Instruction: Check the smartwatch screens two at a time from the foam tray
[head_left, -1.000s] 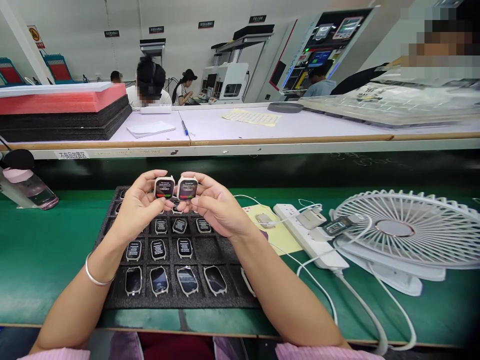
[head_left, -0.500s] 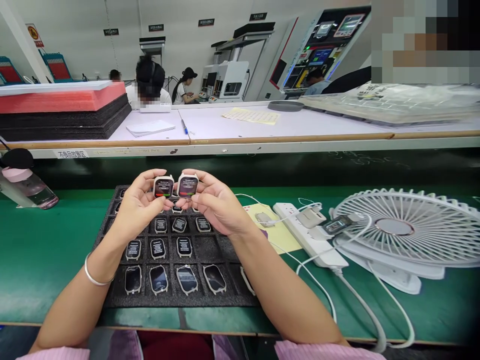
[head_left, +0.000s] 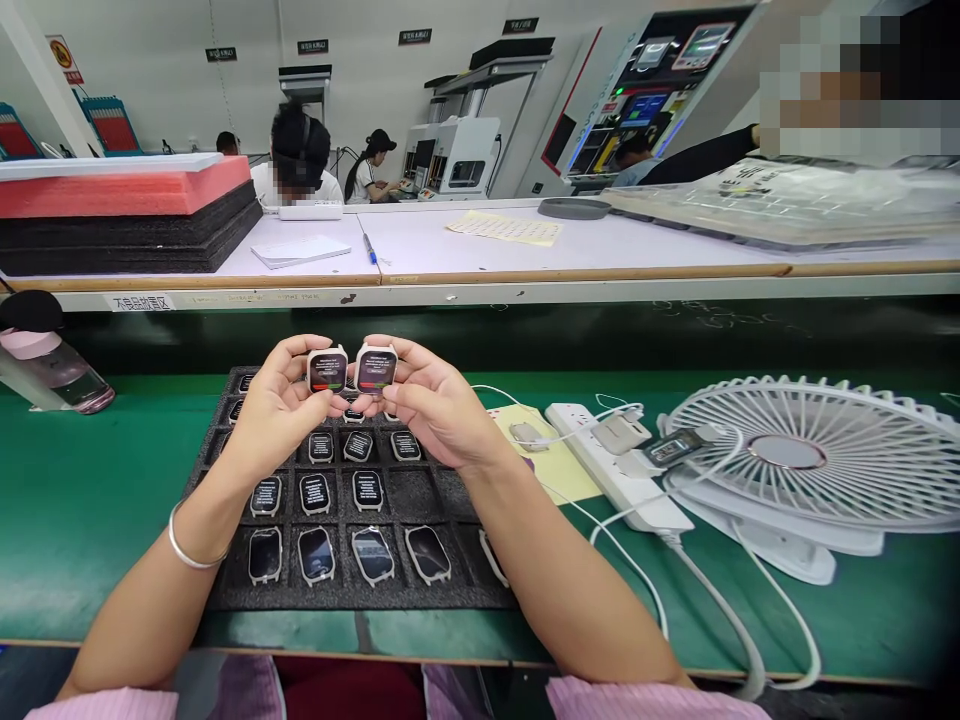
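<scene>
My left hand (head_left: 289, 405) grips a smartwatch case without a strap (head_left: 328, 369) between fingers and thumb. A second, matching watch case (head_left: 376, 368) is pinched in my right hand (head_left: 427, 405). Both are held upright side by side, their lit screens facing me with small text and a red and green strip. Below them lies a black foam tray (head_left: 345, 595) with square compartments. Several watch cases (head_left: 368, 491) rest in it, some showing white text. Those in the front row, such as this watch case (head_left: 373, 555), have dark screens. My forearms hide parts of the tray.
Right of the tray are a yellow paper (head_left: 570, 480), a white power strip (head_left: 622, 470) with cables, and a white fan (head_left: 795, 455). A bottle (head_left: 60, 370) stands at left. A raised shelf (head_left: 420, 245) bears foam sheets (head_left: 120, 215). Several people sit beyond.
Both hands keep hold of the watch cases in nearly the same place. At the upper right, another person's dark-sleeved arm has stretched further into view above the plastic-covered trays.
</scene>
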